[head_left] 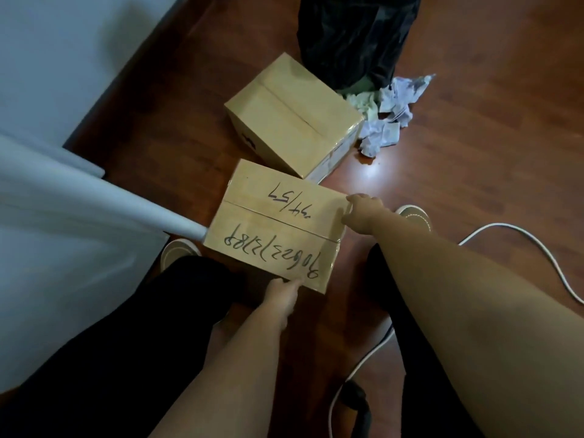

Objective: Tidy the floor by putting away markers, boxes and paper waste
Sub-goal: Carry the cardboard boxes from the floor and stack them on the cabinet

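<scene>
Head view, looking down at the dark wood floor (pixel 474 137). I have both hands on the near cardboard box (pixel 278 222), which sits between my shoes, its long axis running from near-left to far-right. My left hand (pixel 284 290) takes the near corner edge, fingers tucked under the rim; my right hand (pixel 360 213) curls over the far right corner. Both hands are closed onto the box, on diagonally opposite corners, so I judge a lift would come up roughly balanced about the taped centre seam. Whether the box has left the floor I cannot tell.

The left hand is the nearer of the two to my body; the right arm reaches well forward across the box's right side.

Writing on the lid, in dark marker and upside down from my position: a short figure that appears to read "34/57" on the far flap, and a longer run of digits on the near flap, roughly "906223 2788", not surely legible.

A second cardboard box (pixel 292 115), sealed and with no writing visible on its lid, lies just beyond, near but apart from the first. Crumpled paper waste (pixel 390 115) lies just beside its right corner, at the mouth of a black rubbish bag (pixel 354 36). A white cable (pixel 518 238) trails on the right. A white table leg (pixel 132 207) touches or overlaps the held box's left edge. No markers are visible.
</scene>
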